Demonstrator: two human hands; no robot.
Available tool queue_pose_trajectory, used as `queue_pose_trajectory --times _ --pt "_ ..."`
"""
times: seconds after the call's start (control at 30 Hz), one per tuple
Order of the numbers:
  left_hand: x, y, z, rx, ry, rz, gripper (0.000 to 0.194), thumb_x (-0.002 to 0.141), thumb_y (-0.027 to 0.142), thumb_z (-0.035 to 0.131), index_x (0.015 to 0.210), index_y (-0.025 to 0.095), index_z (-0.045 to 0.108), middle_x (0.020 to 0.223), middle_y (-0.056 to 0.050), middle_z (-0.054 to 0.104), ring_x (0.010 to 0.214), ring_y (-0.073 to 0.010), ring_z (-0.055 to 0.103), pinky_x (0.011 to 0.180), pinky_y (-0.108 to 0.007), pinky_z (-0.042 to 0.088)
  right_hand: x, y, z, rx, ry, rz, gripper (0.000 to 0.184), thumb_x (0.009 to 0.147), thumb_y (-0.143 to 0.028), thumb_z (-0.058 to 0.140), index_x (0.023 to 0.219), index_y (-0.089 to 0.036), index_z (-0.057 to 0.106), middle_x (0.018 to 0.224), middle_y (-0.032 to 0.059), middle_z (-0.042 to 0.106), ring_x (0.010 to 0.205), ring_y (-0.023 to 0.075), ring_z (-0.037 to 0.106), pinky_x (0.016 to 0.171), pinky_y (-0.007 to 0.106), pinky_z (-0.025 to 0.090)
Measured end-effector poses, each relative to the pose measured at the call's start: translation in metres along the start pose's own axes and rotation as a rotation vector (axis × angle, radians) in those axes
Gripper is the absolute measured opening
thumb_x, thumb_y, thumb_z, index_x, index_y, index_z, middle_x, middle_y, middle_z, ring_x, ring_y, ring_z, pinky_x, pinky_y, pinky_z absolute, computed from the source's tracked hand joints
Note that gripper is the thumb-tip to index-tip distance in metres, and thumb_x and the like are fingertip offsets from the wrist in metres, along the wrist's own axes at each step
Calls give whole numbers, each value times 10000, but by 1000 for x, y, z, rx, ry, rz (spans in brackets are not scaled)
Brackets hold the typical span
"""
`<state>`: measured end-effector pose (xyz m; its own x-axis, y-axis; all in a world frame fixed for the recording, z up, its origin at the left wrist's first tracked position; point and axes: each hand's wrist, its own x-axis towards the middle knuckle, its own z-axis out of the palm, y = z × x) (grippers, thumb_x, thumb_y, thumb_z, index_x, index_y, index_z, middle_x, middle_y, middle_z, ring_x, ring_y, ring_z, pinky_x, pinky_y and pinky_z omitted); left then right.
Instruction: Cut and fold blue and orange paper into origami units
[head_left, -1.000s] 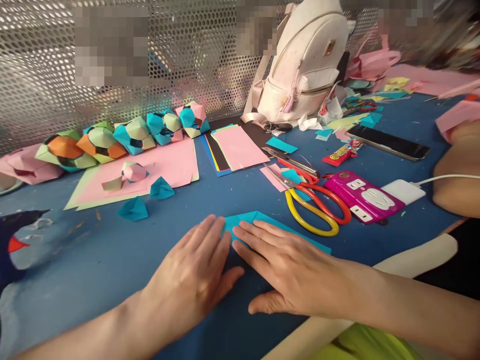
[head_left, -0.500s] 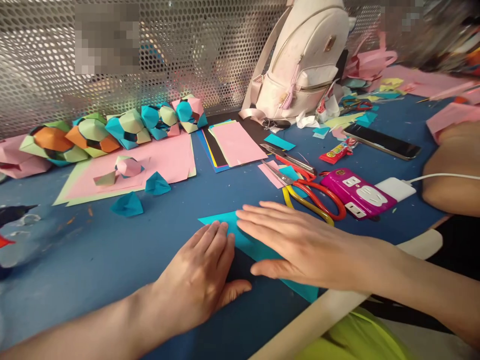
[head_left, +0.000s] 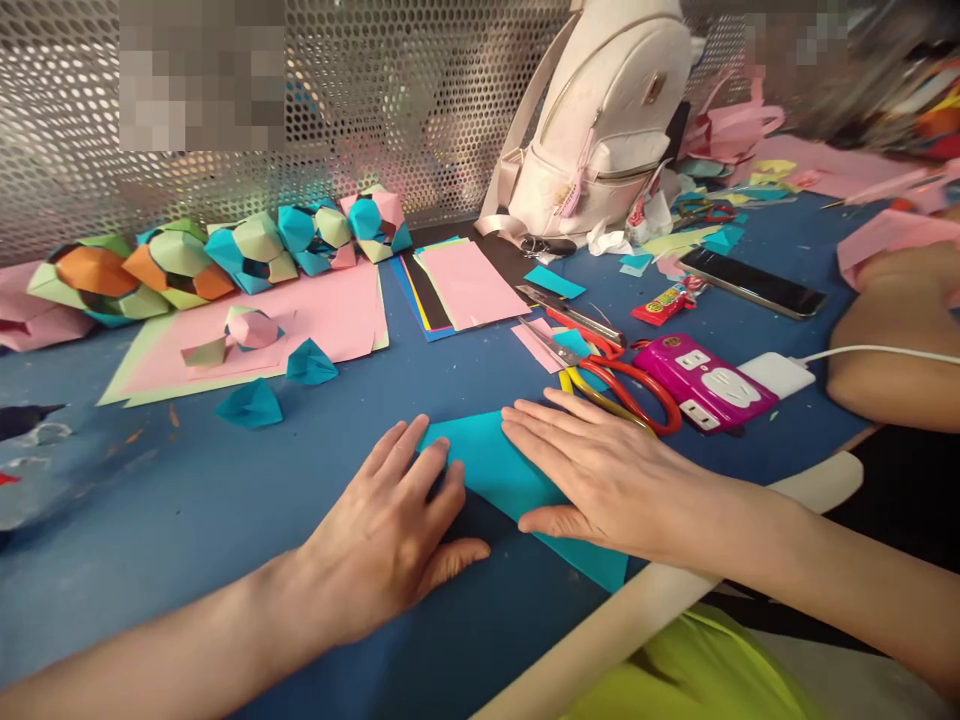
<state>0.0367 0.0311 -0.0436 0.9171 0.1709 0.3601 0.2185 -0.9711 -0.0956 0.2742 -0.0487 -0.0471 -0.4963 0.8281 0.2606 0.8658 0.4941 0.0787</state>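
Observation:
A folded sheet of blue paper (head_left: pixel 495 450) lies on the blue table (head_left: pixel 337 450), shaped like a triangle with its long edge toward me. My right hand (head_left: pixel 592 470) rests flat over its right part, fingers stretched out, hiding that area. At the paper's left corner is my left hand (head_left: pixel 397 520), its fingers apart and slightly bent, the fingertips at the edge. Two small folded blue paper pieces (head_left: pixel 311 362) sit farther left, beside a pink sheet stack (head_left: pixel 337 320). Scissors with red handles (head_left: pixel 645 395) lie just beyond my right hand.
A row of paper balls (head_left: pixel 251 252) lines the perforated metal panel (head_left: pixel 420 100). Behind stands a white backpack (head_left: pixel 607 120). To the right are a purple power adapter (head_left: pixel 705 385) with a white charger, a phone (head_left: pixel 750 280), paper scraps and another person's arm (head_left: pixel 892 330).
My left hand has shifted slightly left and its fingers have spread and lifted a little. My right hand has slid right along the paper, uncovering more of its middle.

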Motion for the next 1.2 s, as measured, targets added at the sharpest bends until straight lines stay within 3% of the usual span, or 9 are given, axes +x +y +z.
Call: queue_pose_trajectory --times 0.2,0.3,0.43,0.5,0.67,0.77,0.9,1.03,1.2 --pt "2 -2 -3 31 -76 12 452 903 488 490 1020 89 668 1037 -197 666 1094 -421 616 846 -592 546 11 -5 -7 -31 21 11 643 944 -548 395 1209 2 595 1200 222 647 1153 325 597 1056 530 421" --pt "2 -2 -4 56 -83 25 453 901 495 486 1010 95 669 1030 -185 672 1082 -414 625 860 -581 548 21 -11 -9 -30 29 46 605 954 -521 397 1221 -13 589 1238 218 627 1186 327 575 1051 525 428" --pt "3 -3 -4 78 -70 41 444 925 482 439 996 106 664 1026 -170 668 1076 -379 633 874 -545 551 28 -19 -2 -10 50 -98 619 976 -498 349 1264 9 558 1342 215 552 1283 327 495 1053 493 442" --pt "4 -4 -4 92 -50 46 458 933 486 413 1000 106 659 1011 -171 663 1048 -362 644 852 -518 562 25 -18 2 -7 23 -93 626 976 -503 346 1260 11 563 1332 218 560 1274 322 507 1044 475 458" --pt "7 -6 -4 168 -16 -27 525 941 540 332 957 121 648 848 -140 651 773 -259 677 613 -361 578 11 -10 3 12 35 12 618 960 -515 387 1241 1 579 1277 224 601 1211 319 565 1042 505 457" --pt "6 -12 -6 217 -19 -62 438 958 466 360 934 132 642 783 -108 649 654 -225 645 540 -335 531 11 -7 -2 65 55 8 564 969 -472 398 1207 -2 598 1230 214 635 1173 318 593 1017 524 474" --pt "4 -26 -5 210 4 -103 252 951 289 445 947 125 637 808 -96 671 676 -227 639 605 -362 514 11 -5 -7 151 95 63 509 988 -422 373 1221 -25 589 1213 188 650 1161 288 604 1013 499 485" --pt "4 -37 2 18 21 -202 281 939 305 478 1064 103 628 932 -126 669 831 -251 629 729 -389 516 6 -3 -9 184 170 155 444 975 -365 433 1250 -43 567 1287 181 606 1204 277 571 1016 473 487" --pt "7 -37 5 -201 -3 -330 329 902 329 526 1114 107 643 959 -128 652 893 -262 600 811 -410 492 5 -6 -10 121 61 232 495 864 -339 625 1268 -63 557 1288 177 603 1191 342 563 982 523 493"
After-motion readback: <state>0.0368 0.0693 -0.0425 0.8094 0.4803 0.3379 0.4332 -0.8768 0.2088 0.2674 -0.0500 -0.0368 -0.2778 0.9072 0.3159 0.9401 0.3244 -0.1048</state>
